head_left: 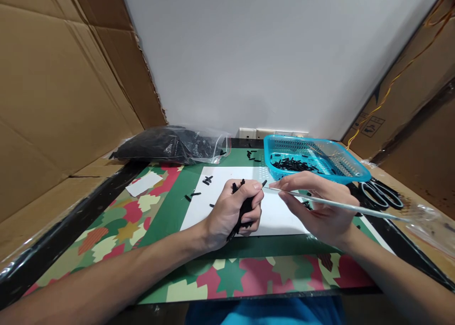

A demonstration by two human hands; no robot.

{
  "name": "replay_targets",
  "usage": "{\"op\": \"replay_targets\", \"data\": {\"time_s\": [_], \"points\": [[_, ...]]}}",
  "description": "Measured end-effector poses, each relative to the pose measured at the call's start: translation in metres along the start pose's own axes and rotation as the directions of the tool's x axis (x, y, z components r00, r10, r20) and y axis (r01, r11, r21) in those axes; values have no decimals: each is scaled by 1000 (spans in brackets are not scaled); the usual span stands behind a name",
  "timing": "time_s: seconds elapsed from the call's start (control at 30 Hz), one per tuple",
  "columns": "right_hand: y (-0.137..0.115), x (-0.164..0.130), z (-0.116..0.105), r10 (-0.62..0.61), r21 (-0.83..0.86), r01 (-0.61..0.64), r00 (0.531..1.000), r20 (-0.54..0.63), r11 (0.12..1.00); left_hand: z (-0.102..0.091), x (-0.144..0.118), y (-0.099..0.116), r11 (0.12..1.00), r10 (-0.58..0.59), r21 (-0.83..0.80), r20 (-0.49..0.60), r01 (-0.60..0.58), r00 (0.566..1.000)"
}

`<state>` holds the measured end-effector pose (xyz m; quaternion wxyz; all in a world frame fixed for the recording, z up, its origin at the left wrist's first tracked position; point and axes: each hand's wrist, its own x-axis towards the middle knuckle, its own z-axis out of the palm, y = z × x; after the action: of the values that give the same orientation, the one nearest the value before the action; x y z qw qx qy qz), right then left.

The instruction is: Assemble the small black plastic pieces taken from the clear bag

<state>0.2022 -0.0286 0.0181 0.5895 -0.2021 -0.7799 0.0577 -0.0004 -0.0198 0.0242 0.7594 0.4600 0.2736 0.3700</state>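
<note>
A short black piece [264, 183] stuck out from the left hand [234, 211], pinched at the fingers [255, 188], which also closed on a bunch of such pieces [242, 210]. The right hand [316, 206] pinched a thin rod [334, 203], its tip at that piece, seemingly lined up for threading. Both hovered over white paper [277, 211] on the tabletop [117, 221]. Behind stood a blue basket [351, 176] of pieces, scissors [382, 194] to the right, and a black-filled bag [167, 145] at left; loose pieces [206, 179] lay clear of the hands.
</note>
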Motion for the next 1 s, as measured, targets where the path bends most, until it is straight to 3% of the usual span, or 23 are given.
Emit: {"op": "replay_targets", "data": {"time_s": [0.13,0.47,0.63,0.83,0.93,1.0], "points": [[-2,2,0,32,-44,-30,999,36,999,-1,1,-2,1000,10,27,-9,-10,1000],[-8,-1,2,45,-67,-41,997,62,997,-2,-2,-2,947,199,253,19,-197,980],[-3,-6,8,-117,-168,131,989,90,977,-3,-2,-2,927,242,288,36,-241,970],[1,-12,10,-367,-416,436,899,237,798,1,1,-4,991,74,116,-10,-72,997],[2,-11,11,-388,-527,510,860,331,680,5,2,-2,998,-40,39,-81,43,996],[5,-10,13,-354,-567,500,865,354,654,7,3,-1,996,-77,23,-142,82,987]]}}
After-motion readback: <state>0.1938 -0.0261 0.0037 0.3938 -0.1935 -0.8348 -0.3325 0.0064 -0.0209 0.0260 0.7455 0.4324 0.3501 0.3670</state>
